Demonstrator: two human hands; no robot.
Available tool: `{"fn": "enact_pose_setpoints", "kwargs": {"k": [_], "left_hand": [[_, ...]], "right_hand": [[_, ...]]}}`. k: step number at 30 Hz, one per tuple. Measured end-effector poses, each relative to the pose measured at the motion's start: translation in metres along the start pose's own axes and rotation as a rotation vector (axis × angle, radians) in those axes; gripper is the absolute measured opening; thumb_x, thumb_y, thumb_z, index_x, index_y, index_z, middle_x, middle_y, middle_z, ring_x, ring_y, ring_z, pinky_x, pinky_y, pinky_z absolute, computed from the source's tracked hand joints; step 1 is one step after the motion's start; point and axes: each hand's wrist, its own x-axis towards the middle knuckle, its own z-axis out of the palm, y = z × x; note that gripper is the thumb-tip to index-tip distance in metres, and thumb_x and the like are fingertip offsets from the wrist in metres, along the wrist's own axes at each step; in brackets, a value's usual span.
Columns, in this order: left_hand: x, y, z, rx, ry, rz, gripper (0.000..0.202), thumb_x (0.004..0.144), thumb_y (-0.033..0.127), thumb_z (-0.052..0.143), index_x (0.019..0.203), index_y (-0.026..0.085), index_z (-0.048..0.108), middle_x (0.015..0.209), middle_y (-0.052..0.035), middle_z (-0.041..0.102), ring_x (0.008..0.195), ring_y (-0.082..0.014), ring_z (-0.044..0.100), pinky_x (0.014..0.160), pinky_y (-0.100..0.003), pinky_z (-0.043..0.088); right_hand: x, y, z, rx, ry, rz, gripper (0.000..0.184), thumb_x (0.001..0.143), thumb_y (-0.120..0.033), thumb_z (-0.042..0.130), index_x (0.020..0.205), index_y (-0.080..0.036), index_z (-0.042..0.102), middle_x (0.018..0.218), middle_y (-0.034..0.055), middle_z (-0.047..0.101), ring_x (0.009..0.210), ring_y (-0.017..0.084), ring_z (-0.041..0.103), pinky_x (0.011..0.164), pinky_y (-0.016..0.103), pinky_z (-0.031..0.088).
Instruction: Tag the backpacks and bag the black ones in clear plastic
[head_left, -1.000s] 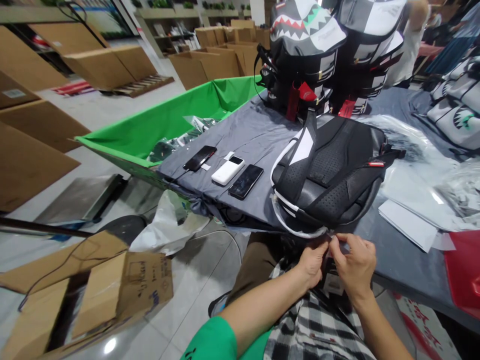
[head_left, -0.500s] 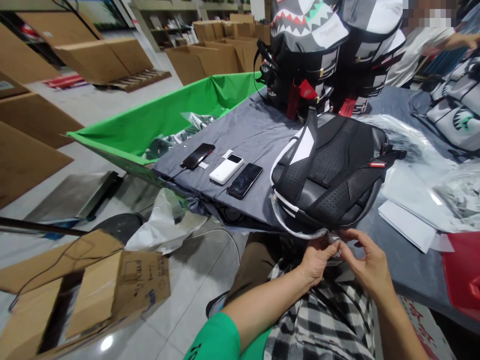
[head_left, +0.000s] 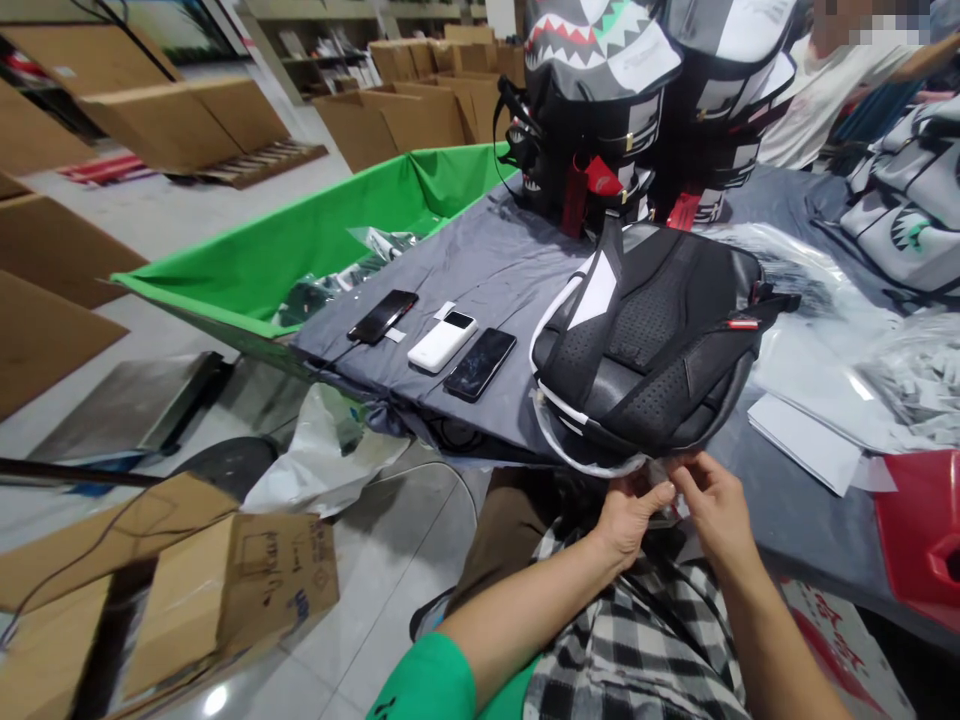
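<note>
A black backpack (head_left: pixel 652 340) with white trim lies with its straps facing up at the table's near edge. Just below its bottom edge, my left hand (head_left: pixel 628 518) is closed, thumb pointing right toward the other hand. Close beside it, my right hand (head_left: pixel 712 498) pinches with bent fingers near the underside of the bag. Between the two hands is something small and pale, mostly hidden by the fingers, and I cannot make out what it is. A white power bank (head_left: pixel 442 342) and a black phone (head_left: pixel 481 364) lie left of the backpack, with a second dark phone (head_left: pixel 383 316) farther left.
Stacked backpacks (head_left: pixel 600 110) with shark-teeth prints stand at the back. A green fabric bin (head_left: pixel 247 255) adjoins the table's left side. White cards (head_left: pixel 802 440), plastic bags (head_left: pixel 919 380) and a red container (head_left: pixel 922 540) are at right. Cardboard boxes (head_left: pixel 247 600) sit on the floor. Another person (head_left: pixel 810 95) stands far right.
My right hand has drawn in closer to my left, its fingers more bent under the backpack's edge. The whole view has shifted slightly; the backpack stays put on the table.
</note>
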Motion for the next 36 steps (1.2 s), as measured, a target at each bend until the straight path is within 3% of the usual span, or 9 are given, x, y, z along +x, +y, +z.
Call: {"fn": "enact_pose_setpoints", "kwargs": {"k": [6, 10, 13, 18, 20, 22, 25, 29, 36], "left_hand": [[0.0, 0.001, -0.006, 0.091, -0.061, 0.027, 0.052, 0.063, 0.038, 0.093, 0.108, 0.021, 0.073, 0.119, -0.008, 0.073, 0.114, -0.0253, 0.065, 0.11, -0.043, 0.043], [0.0, 0.0, -0.004, 0.141, 0.002, 0.021, 0.055, 0.061, 0.039, 0.094, 0.107, 0.021, 0.071, 0.115, -0.0069, 0.074, 0.109, -0.0242, 0.067, 0.108, -0.042, 0.046], [-0.003, -0.002, -0.004, 0.182, 0.097, 0.009, 0.057, 0.058, 0.04, 0.094, 0.105, 0.022, 0.068, 0.11, -0.0047, 0.074, 0.107, -0.0224, 0.067, 0.105, -0.039, 0.047], [-0.002, -0.006, -0.01, 0.259, 0.182, -0.02, 0.056, 0.055, 0.044, 0.094, 0.098, 0.02, 0.068, 0.099, -0.0024, 0.074, 0.094, -0.019, 0.068, 0.094, -0.033, 0.05], [-0.001, -0.009, -0.012, 0.27, 0.205, -0.022, 0.056, 0.054, 0.045, 0.094, 0.097, 0.02, 0.068, 0.097, -0.0019, 0.073, 0.09, -0.0179, 0.067, 0.09, -0.032, 0.051], [-0.001, -0.01, -0.012, 0.277, 0.212, -0.029, 0.056, 0.055, 0.046, 0.094, 0.098, 0.02, 0.069, 0.097, -0.0017, 0.072, 0.089, -0.0171, 0.066, 0.088, -0.032, 0.051], [-0.003, -0.01, -0.011, 0.289, 0.212, -0.024, 0.055, 0.056, 0.046, 0.094, 0.099, 0.021, 0.069, 0.099, -0.0011, 0.072, 0.094, -0.017, 0.066, 0.092, -0.033, 0.051], [-0.003, -0.009, -0.011, 0.309, 0.208, 0.008, 0.052, 0.058, 0.045, 0.094, 0.097, 0.021, 0.07, 0.101, -0.0012, 0.072, 0.098, -0.0176, 0.066, 0.1, -0.035, 0.048], [-0.002, -0.009, -0.011, 0.322, 0.205, 0.004, 0.053, 0.057, 0.046, 0.093, 0.096, 0.022, 0.069, 0.1, -0.0011, 0.072, 0.097, -0.0181, 0.067, 0.1, -0.035, 0.049]], "right_hand": [[0.005, 0.011, 0.012, 0.109, -0.057, 0.059, 0.043, 0.083, -0.064, 0.06, 0.08, -0.021, 0.062, 0.08, 0.0046, 0.069, 0.076, 0.02, 0.062, 0.075, 0.033, 0.054], [-0.004, 0.019, -0.002, 0.033, 0.101, 0.058, 0.048, 0.073, -0.066, 0.07, 0.089, -0.022, 0.065, 0.09, 0.0068, 0.07, 0.086, 0.024, 0.063, 0.081, 0.038, 0.053], [-0.027, 0.027, -0.057, -0.153, 0.359, 0.057, 0.05, 0.071, -0.068, 0.073, 0.089, -0.022, 0.067, 0.088, 0.0064, 0.069, 0.08, 0.023, 0.061, 0.076, 0.036, 0.05], [-0.082, 0.031, -0.193, -0.499, 0.895, 0.176, 0.051, 0.078, -0.069, 0.062, 0.087, -0.02, 0.069, 0.078, 0.0065, 0.068, 0.067, 0.02, 0.056, 0.068, 0.035, 0.046], [-0.093, 0.035, -0.233, -0.555, 0.947, 0.251, 0.057, 0.07, -0.074, 0.062, 0.084, -0.019, 0.07, 0.082, 0.0095, 0.07, 0.072, 0.023, 0.058, 0.071, 0.037, 0.046], [-0.093, 0.043, -0.256, -0.523, 0.876, 0.335, 0.063, 0.061, -0.079, 0.063, 0.077, -0.019, 0.071, 0.079, 0.0108, 0.071, 0.071, 0.024, 0.058, 0.067, 0.037, 0.045], [-0.08, 0.058, -0.26, -0.414, 0.787, 0.405, 0.064, 0.056, -0.08, 0.064, 0.07, -0.018, 0.073, 0.067, 0.0088, 0.068, 0.062, 0.022, 0.057, 0.058, 0.034, 0.041], [-0.067, 0.062, -0.251, -0.338, 0.805, 0.399, 0.059, 0.052, -0.076, 0.07, 0.064, -0.019, 0.069, 0.064, 0.0086, 0.068, 0.063, 0.022, 0.057, 0.06, 0.034, 0.041], [-0.104, 0.049, -0.228, -0.201, 0.939, 0.326, 0.05, 0.061, -0.068, 0.074, 0.073, -0.022, 0.059, 0.062, 0.0022, 0.059, 0.06, 0.017, 0.05, 0.053, 0.029, 0.036]]}}
